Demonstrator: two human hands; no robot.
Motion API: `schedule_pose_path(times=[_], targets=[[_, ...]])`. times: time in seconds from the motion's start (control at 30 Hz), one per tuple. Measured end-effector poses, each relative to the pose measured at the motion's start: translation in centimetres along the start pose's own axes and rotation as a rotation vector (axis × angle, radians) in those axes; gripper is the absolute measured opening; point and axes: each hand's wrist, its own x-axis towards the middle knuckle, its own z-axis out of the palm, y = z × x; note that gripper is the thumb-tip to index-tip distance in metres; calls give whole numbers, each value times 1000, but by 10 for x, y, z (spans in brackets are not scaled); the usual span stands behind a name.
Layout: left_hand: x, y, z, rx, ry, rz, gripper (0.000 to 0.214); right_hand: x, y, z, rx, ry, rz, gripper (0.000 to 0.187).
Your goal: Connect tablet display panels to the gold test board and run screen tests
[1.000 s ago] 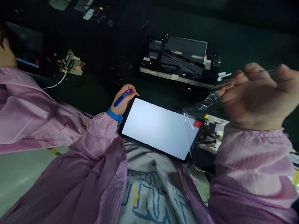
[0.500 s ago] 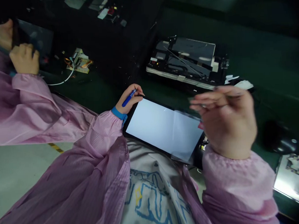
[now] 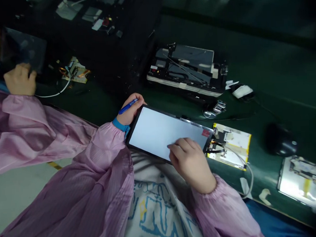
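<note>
A lit white tablet screen [image 3: 155,129] with a black frame lies tilted in front of me. My left hand [image 3: 130,111] grips its upper left corner, and a blue pen [image 3: 128,106] is tucked in that same hand. Over the lower right of the screen is my right hand [image 3: 191,162], fingers curled together and tips at the lit surface. Whether something small is pinched there, I cannot make out. A red tab [image 3: 205,133] and a clear film edge show at the screen's upper right. Ribbon cables [image 3: 215,149] run from its right side to a circuit board with white, yellow-edged packs [image 3: 237,136].
An opened device stack [image 3: 187,68] stands behind the screen. A shiny metal clip [image 3: 214,109], a black mouse-like object [image 3: 280,139] and another silvery panel [image 3: 304,182] lie to the right. At left, a co-worker's hands [image 3: 20,79] handle a dark tablet [image 3: 26,47] near a cabled board [image 3: 76,69].
My right hand has come down and left from above the screen's right side onto its lower right part. The board and metal clip are now uncovered. My left hand keeps its hold.
</note>
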Motion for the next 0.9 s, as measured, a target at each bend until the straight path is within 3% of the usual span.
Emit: schedule_pose_path(times=[0.13, 0.27, 0.6, 0.9], targets=[[1, 1, -2, -79, -37, -25, 23, -35, 21, -19, 195, 181, 127, 18], [1, 2, -2, -109, -34, -22, 20, -58, 39, -24, 185, 304, 280, 26], [3, 9, 3, -168, -26, -24, 22, -69, 50, -7, 369, 221, 439, 64], [5, 6, 2, -139, -18, 0, 22, -66, 48, 2, 416, 267, 449, 68]])
